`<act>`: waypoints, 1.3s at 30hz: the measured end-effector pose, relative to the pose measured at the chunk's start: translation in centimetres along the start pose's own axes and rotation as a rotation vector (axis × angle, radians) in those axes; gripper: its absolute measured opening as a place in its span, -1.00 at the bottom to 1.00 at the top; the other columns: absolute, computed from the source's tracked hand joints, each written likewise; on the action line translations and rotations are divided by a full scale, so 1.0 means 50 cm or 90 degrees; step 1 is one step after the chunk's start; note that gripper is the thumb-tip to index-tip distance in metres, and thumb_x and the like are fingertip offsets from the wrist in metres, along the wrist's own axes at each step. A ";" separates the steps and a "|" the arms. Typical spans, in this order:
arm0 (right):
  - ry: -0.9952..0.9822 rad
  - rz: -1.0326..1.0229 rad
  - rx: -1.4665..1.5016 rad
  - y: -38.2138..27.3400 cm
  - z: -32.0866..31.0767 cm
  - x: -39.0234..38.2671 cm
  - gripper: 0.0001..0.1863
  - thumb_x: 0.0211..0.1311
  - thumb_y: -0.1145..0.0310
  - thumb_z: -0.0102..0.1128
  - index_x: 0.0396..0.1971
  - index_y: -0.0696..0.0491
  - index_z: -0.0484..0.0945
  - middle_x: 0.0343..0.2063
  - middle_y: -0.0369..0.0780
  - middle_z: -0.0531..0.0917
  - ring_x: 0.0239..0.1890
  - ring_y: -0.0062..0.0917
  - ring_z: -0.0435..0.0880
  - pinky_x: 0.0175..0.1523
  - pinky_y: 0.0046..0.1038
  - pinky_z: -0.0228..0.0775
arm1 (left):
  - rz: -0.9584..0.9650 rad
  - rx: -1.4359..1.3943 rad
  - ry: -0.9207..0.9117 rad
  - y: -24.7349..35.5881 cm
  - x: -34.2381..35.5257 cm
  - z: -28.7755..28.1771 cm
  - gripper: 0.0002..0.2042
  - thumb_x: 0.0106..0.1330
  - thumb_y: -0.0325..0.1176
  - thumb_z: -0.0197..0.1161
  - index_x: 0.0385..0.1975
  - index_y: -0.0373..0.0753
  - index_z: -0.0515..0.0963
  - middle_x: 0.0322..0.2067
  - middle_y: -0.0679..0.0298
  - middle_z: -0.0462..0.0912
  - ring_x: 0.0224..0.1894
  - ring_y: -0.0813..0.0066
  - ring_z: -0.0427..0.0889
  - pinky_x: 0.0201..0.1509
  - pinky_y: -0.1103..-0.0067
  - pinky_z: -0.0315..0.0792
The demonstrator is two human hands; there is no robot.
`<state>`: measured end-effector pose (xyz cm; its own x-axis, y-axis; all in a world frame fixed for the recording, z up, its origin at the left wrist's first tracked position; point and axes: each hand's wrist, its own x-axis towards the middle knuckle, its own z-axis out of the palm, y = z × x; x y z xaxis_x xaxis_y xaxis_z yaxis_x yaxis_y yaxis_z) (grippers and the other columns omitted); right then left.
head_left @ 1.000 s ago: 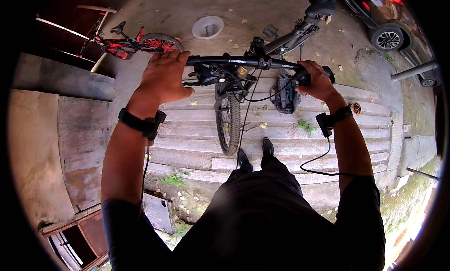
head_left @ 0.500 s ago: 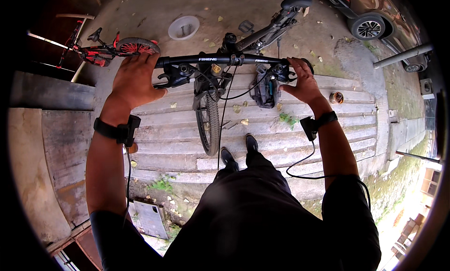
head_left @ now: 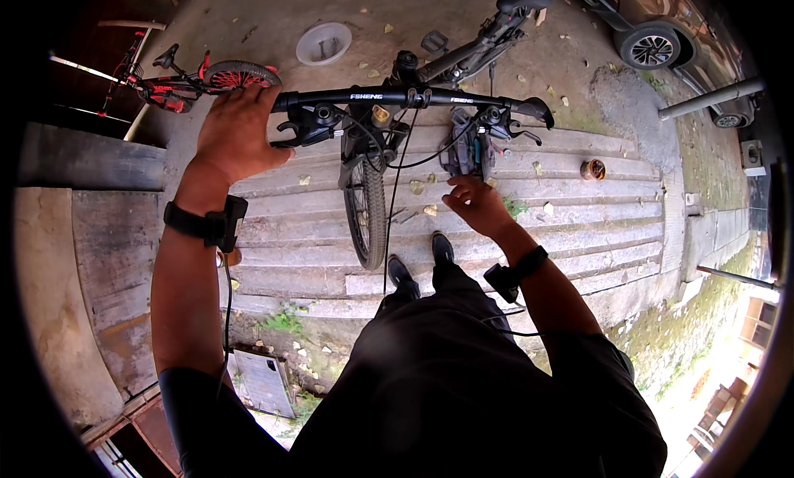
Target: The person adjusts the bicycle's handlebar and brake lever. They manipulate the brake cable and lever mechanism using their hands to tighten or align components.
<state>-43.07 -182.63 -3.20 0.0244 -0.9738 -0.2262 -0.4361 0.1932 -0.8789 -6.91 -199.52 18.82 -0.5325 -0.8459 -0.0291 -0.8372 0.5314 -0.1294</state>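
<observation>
A black bicycle handlebar [head_left: 389, 98] runs across in front of me. My left hand [head_left: 237, 135] is wrapped over its left grip, with the thumb beside the left brake lever [head_left: 291, 134]. The right grip [head_left: 533, 110] is uncovered, its brake lever [head_left: 527, 137] below it. My right hand [head_left: 480, 207] hangs in the air below the bar, fingers loosely bent and apart, nothing seen in it. Just beyond its fingertips is a dark grey bag-like bundle [head_left: 467, 151] near the steps. The bicycle's front wheel [head_left: 365, 213] stands left of my shoes.
Grey stone steps [head_left: 595, 217] spread under the wheel and my feet. A small round tin [head_left: 593, 169] sits on them at the right. Beyond are a white basin [head_left: 323, 45], a red-and-black bicycle [head_left: 178, 85] and a parked car [head_left: 699, 44]. Wooden boards [head_left: 116, 279] stand at left.
My right hand has let go of the right grip and moved down and left, close to the dark bundle. My left hand stays on its grip.
</observation>
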 end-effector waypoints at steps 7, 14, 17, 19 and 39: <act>-0.209 0.163 0.159 0.026 0.185 0.009 -0.25 0.29 0.00 0.39 0.30 0.19 0.39 -0.09 -0.04 0.76 -0.09 -0.30 0.77 -0.01 -0.33 0.59 | 0.000 0.004 0.007 0.001 0.001 0.002 -0.13 -0.13 -0.13 0.59 0.30 -0.19 0.41 0.13 0.07 0.56 0.24 0.10 0.51 0.42 0.28 0.29; -0.148 -0.054 0.063 -0.119 0.160 0.014 -0.51 0.25 0.09 0.43 0.01 0.15 0.62 -0.21 -0.10 0.77 -0.17 -0.37 0.79 -0.07 -0.37 0.61 | 0.005 -0.005 0.018 -0.002 0.002 0.007 -0.14 -0.14 -0.15 0.59 0.29 -0.15 0.42 0.12 0.11 0.57 0.25 0.11 0.51 0.39 0.29 0.32; -0.044 -0.171 0.085 -0.219 0.120 0.041 -0.70 0.30 0.23 0.38 -0.10 0.11 0.68 -0.24 -0.13 0.77 -0.25 -0.45 0.80 -0.15 -0.43 0.62 | -0.003 -0.011 0.012 -0.004 -0.002 0.003 -0.15 -0.15 -0.15 0.59 0.28 -0.14 0.44 0.11 0.13 0.57 0.24 0.12 0.51 0.38 0.28 0.32; -0.026 -0.226 0.097 -0.263 0.102 0.064 -0.74 0.39 0.30 0.29 -0.04 0.12 0.67 -0.26 -0.17 0.78 -0.26 -0.50 0.80 -0.15 -0.49 0.62 | -0.008 -0.014 0.007 -0.003 -0.002 0.004 -0.16 -0.15 -0.15 0.59 0.27 -0.13 0.44 0.11 0.14 0.58 0.24 0.12 0.51 0.38 0.29 0.32; 0.044 0.190 0.986 -0.365 0.265 0.152 -0.92 0.44 0.31 0.29 -0.21 -0.05 0.59 -0.30 -0.35 0.69 -0.24 -0.52 0.74 -0.21 -0.54 0.58 | -0.026 -0.008 0.006 0.003 -0.001 0.006 -0.15 -0.19 -0.10 0.59 0.25 -0.13 0.46 0.08 0.17 0.59 0.21 0.15 0.54 0.32 0.31 0.38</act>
<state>-23.00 -191.97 5.55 0.0503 -0.8748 -0.4818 0.8893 0.2588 -0.3770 -6.98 -199.39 18.49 -0.4995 -0.8662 -0.0153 -0.8593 0.4977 -0.1184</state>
